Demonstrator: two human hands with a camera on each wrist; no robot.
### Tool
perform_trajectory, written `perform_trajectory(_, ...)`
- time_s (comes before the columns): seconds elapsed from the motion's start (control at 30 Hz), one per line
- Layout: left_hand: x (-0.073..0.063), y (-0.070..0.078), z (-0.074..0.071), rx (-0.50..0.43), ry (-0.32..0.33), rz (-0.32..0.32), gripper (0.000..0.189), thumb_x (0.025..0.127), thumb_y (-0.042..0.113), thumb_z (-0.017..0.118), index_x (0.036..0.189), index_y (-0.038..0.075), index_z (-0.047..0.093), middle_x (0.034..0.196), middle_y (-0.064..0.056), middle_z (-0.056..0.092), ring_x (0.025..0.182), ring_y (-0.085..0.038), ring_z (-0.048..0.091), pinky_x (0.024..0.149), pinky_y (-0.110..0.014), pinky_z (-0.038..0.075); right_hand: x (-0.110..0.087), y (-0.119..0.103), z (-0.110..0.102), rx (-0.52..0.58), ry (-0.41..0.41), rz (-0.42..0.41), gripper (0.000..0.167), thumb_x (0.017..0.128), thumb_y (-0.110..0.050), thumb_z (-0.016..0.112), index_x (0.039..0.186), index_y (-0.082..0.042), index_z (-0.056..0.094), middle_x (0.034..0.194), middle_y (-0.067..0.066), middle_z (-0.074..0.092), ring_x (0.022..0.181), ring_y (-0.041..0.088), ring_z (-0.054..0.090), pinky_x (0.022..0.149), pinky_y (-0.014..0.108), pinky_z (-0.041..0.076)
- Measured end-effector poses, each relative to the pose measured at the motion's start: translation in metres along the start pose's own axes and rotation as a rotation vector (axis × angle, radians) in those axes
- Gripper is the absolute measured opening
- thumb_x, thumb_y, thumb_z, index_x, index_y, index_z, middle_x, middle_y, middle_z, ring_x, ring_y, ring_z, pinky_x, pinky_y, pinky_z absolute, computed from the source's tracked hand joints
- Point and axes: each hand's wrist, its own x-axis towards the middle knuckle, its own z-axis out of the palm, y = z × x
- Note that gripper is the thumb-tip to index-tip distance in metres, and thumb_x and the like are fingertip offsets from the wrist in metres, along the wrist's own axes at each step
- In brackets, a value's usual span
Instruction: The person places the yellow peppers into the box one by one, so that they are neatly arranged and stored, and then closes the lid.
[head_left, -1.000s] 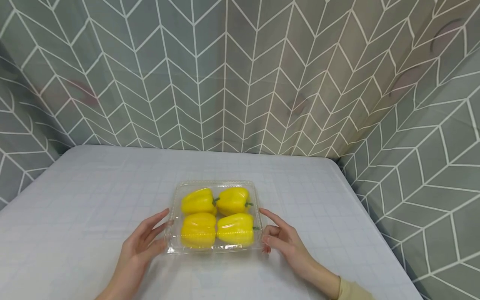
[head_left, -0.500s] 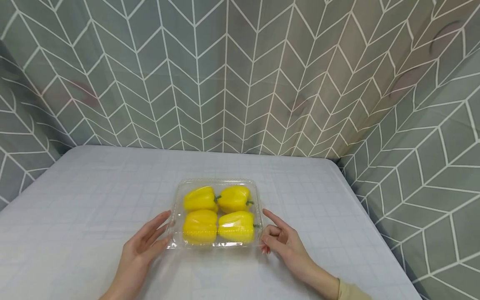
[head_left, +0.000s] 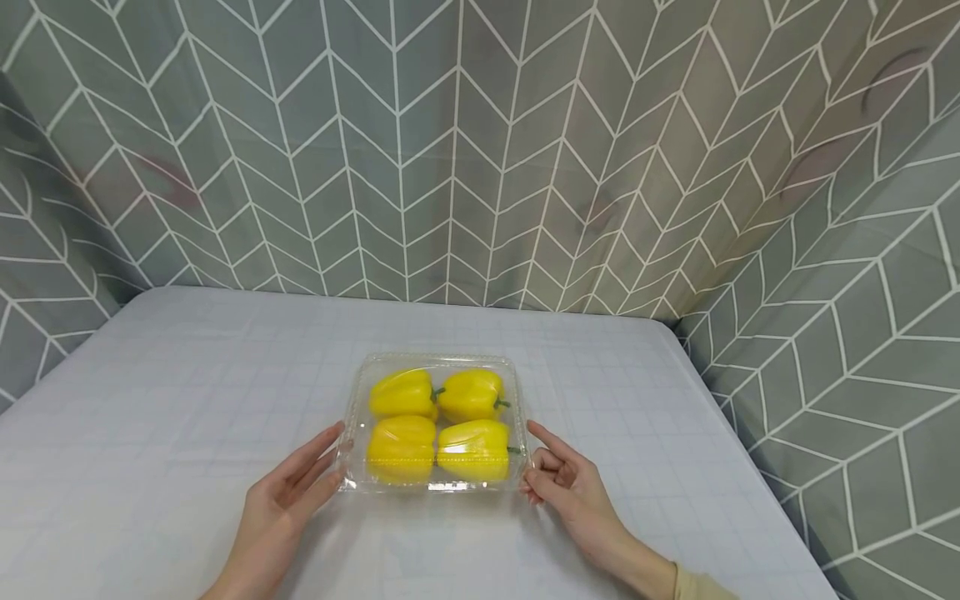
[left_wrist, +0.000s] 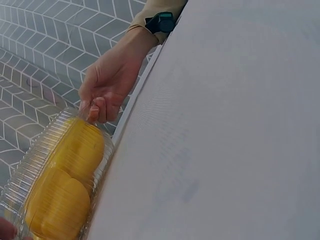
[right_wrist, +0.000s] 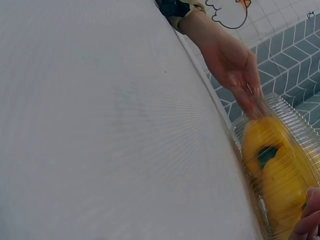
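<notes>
A clear plastic clamshell box (head_left: 435,360) with several yellow bell peppers (head_left: 472,450) inside is on the table, lid down. Green stems show on some of the peppers. My left hand (head_left: 281,492) is at the box's left side, thumb and fingers pinching its rim; in the right wrist view, this left hand (right_wrist: 232,62) has its fingertips at the box end. At the opposite side my right hand (head_left: 573,492) pinches the rim near the front corner, index finger extended along the edge. The left wrist view shows this right hand (left_wrist: 110,85) with curled fingers at the rim.
A white cloth with a faint grid covers the table (head_left: 225,358). Grey curtains (head_left: 480,150) with a white chevron pattern enclose it at the back and both sides. A dark watch (left_wrist: 161,22) is on the right wrist.
The box, with both hands on it, has shifted slightly away from me and a little to the right. The hands keep the same hold on its sides.
</notes>
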Motion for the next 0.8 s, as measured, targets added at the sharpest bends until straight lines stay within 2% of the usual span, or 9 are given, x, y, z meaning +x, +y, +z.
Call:
perform_trajectory(0.2, 0.001, 0.0, 0.002, 0.007, 0.011, -0.009, 0.059, 0.096, 0.032, 0.069, 0.149, 0.023, 0.046, 0.156, 0.002, 0.044, 0.12, 0.013, 0.052, 0.093, -0.007, 0.049, 0.002, 0.003, -0.001, 0.043, -0.022, 0.006, 0.066, 0.1, -0.007, 0.057, 0.156, -0.002, 0.023, 0.086, -0.001, 0.06, 0.081, 0.009, 0.061, 0.07, 0.018, 0.054)
perform_trajectory(0.4, 0.001, -0.002, 0.007, 0.028, 0.055, 0.005, 0.055, 0.096, 0.035, 0.068, 0.146, 0.021, 0.051, 0.152, 0.001, 0.049, 0.118, 0.01, 0.056, 0.093, -0.008, 0.05, 0.001, 0.007, -0.004, 0.018, -0.017, -0.015, 0.063, 0.102, -0.011, 0.056, 0.156, -0.005, 0.025, 0.087, 0.001, 0.061, 0.079, 0.011, 0.06, 0.07, 0.022, 0.055)
perform_trajectory(0.63, 0.001, -0.004, 0.008, 0.036, 0.064, 0.043, 0.051, 0.097, 0.033, 0.067, 0.145, 0.019, 0.052, 0.149, -0.001, 0.052, 0.118, 0.007, 0.058, 0.093, -0.008, 0.049, -0.002, 0.012, -0.007, -0.017, -0.007, -0.045, 0.058, 0.103, -0.01, 0.054, 0.155, -0.007, 0.029, 0.085, 0.001, 0.06, 0.077, 0.011, 0.06, 0.069, 0.024, 0.056)
perform_trajectory(0.8, 0.0, -0.007, 0.009, 0.044, 0.062, 0.078, 0.049, 0.098, 0.029, 0.066, 0.144, 0.017, 0.053, 0.148, -0.001, 0.054, 0.119, 0.006, 0.059, 0.093, -0.008, 0.05, -0.003, 0.016, -0.011, -0.029, 0.032, -0.078, 0.056, 0.102, -0.009, 0.052, 0.153, -0.002, 0.03, 0.084, 0.001, 0.06, 0.074, 0.013, 0.06, 0.067, 0.026, 0.057)
